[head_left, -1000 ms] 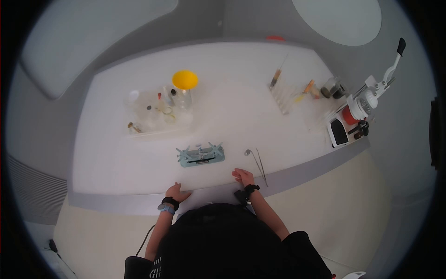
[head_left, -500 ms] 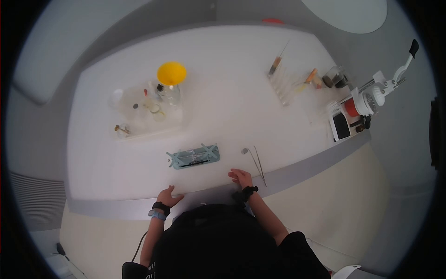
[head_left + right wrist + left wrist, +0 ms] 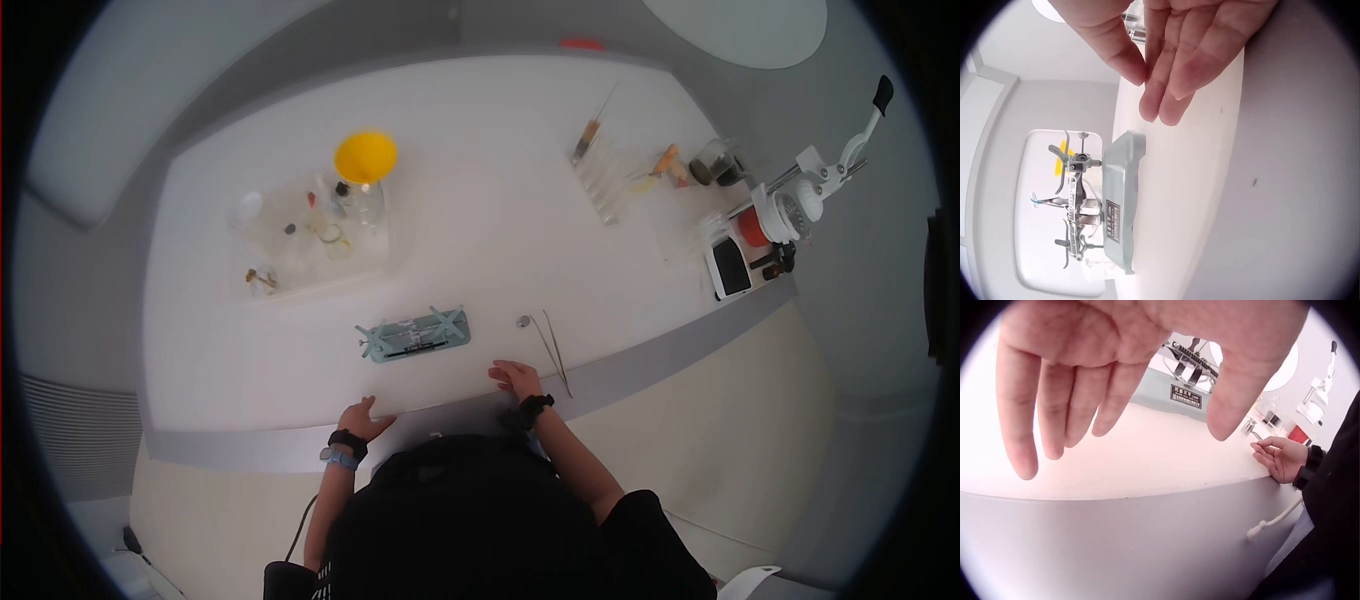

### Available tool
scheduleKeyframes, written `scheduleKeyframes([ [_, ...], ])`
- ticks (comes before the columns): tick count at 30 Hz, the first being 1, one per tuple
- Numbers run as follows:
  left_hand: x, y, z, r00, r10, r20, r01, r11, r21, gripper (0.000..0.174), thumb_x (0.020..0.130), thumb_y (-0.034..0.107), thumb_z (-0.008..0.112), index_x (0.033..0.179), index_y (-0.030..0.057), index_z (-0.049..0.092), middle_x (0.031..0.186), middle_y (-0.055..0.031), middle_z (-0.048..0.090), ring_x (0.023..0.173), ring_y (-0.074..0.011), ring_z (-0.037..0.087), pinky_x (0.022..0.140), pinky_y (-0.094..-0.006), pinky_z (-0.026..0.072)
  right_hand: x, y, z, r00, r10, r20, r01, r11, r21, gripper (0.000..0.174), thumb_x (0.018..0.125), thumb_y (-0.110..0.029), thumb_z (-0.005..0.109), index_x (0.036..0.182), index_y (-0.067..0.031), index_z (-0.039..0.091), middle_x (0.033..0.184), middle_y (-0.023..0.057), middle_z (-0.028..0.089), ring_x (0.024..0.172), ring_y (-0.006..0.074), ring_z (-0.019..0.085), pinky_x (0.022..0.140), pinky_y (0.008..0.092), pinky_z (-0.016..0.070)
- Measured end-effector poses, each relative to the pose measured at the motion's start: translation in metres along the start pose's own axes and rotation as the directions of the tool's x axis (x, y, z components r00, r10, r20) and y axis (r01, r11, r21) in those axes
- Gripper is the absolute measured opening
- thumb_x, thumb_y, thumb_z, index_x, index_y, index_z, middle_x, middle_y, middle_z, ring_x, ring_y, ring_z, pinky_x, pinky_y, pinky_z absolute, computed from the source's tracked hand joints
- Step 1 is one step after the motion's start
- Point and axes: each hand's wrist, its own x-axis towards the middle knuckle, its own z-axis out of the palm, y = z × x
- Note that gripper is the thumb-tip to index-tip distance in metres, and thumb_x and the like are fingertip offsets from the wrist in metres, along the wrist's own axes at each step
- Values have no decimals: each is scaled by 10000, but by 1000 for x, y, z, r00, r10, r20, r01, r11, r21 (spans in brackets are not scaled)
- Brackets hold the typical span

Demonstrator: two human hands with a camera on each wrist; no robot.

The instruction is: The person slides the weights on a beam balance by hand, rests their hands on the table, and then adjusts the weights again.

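A pale blue-green balance scale with cross-shaped arms and no pans on them stands near the table's front. My left hand is at the front edge, to the scale's lower left. In the left wrist view its fingers extend with the thumb apart, holding nothing. Right of the scale, my right hand is at the edge with its fingers loosely bent and nothing in them. Just beyond that hand lie a small metal weight and long metal tweezers, whose two arms spread apart.
A clear tray of bottles and small glassware sits at the back left, with a yellow funnel at its corner. To the right are a test tube rack, jars and a white lever press.
The head view has shifted, so the table's things appear a little further left and higher. My left hand has moved slightly left; the right hand has hardly moved.
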Motion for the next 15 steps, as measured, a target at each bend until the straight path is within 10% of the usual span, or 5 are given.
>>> scheduleKeyframes([
  [15,-3,-15,12,994,28,-101,-27,1000,14,655,622,472,513,1064,-4,424,1033,-178,468,964,-286,443,832,-329,342,-3,3,2,994,-106,-8,106,994,-36,243,728,-214,521,867,-16,545,793,89,576,746,145,556,583,204,409],
])
